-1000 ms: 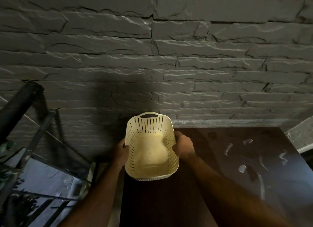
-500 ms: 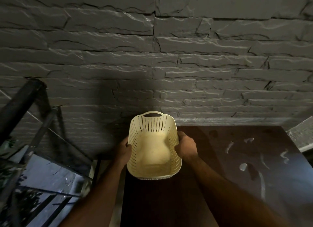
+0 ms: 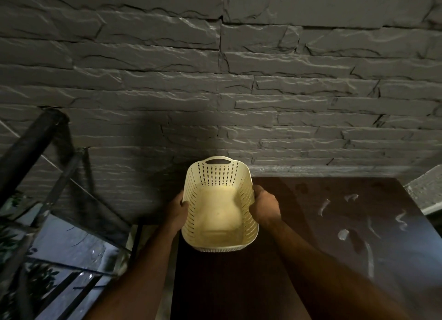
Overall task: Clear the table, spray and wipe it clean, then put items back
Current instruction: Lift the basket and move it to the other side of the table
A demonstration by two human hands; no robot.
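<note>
Here, cream perforated basket held over the far-left corner of the dark tabletop. Left hand grips its left rim, right hand grips the right rim, fingers curled over the edge. White smears on tabletop's right side. Stone wall behind.

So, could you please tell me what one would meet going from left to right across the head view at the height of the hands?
Black metal railing → left hand → cream basket → right hand → pale streaks on the dark table.
</note>
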